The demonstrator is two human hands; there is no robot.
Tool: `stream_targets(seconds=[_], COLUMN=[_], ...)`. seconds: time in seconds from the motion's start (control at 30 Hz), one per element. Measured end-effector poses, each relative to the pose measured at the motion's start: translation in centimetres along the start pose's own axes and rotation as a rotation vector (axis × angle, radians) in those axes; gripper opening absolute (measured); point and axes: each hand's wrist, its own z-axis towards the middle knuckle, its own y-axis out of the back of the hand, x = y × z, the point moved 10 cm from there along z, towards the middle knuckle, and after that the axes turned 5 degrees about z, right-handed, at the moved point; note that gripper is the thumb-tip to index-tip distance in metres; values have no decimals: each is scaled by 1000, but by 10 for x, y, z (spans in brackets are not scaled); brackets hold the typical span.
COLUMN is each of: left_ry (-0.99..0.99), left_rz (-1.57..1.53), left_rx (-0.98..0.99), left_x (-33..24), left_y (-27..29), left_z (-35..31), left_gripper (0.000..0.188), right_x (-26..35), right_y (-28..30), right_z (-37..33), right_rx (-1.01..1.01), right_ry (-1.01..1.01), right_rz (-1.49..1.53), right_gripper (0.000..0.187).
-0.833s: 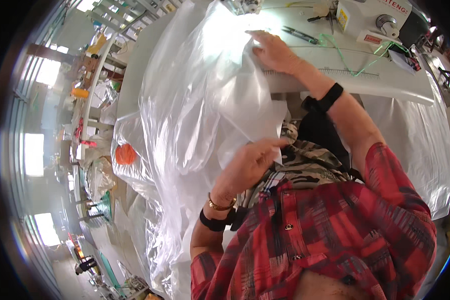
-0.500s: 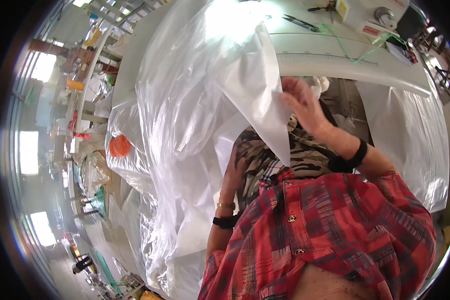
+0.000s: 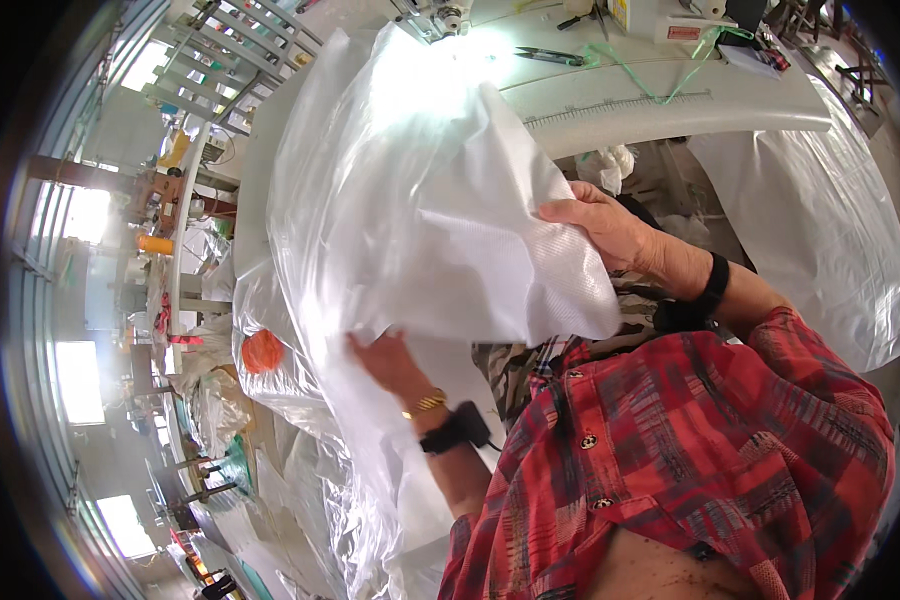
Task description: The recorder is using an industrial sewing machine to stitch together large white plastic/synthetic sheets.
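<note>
A large white plastic sheet [image 3: 490, 240] with a fine woven texture spreads over my lap and up onto the worktable, glossy film bunched along its left side. My right hand [image 3: 602, 225] grips its right edge, thumb on top and fingers behind. At the lower edge of the raised part, my left hand [image 3: 388, 362] has its fingertips closed on the sheet, slightly blurred and partly covered by it. Under a bright lamp glow, the sheet's far end lies close to a sewing machine head [image 3: 448, 18].
On the pale worktable [image 3: 670, 115] are a pair of dark tweezers-like tools [image 3: 550, 56], green string [image 3: 660, 95] and a printed ruler scale. More plastic sheeting [image 3: 820, 220] hangs at the right. An orange round thing [image 3: 262, 352] shows at the left, near cluttered shelving.
My right hand has closed on the sheet's edge. My left hand has risen from beneath to the sheet's lower edge. The hanging corner is now lifted and spread wider between both hands.
</note>
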Motion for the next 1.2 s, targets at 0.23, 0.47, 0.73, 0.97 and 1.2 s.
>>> stream_targets(seconds=[0.23, 0.47, 0.73, 0.97, 1.2], left_ry=[-838, -359, 2, -33, -336], left_rz=[414, 302, 144, 686, 1484], left_rx=[-67, 17, -59, -154, 590], left_x=[-248, -135, 12, 9, 2], left_y=[-54, 87, 95, 116, -58], left_z=[-43, 69, 38, -55, -133], left_gripper=[28, 25, 24, 33, 31], right_x=[-41, -98, -56, -3, -97], right_y=[35, 83, 97, -45, 32], right_z=[9, 32, 16, 5, 53], right_rx=[32, 30, 150, 120, 500], right_ry=[-64, -230, -327, 325, 16], right_rz=[-85, -598, -1935, -1853, -1796], right_gripper=[23, 32, 51, 32, 40])
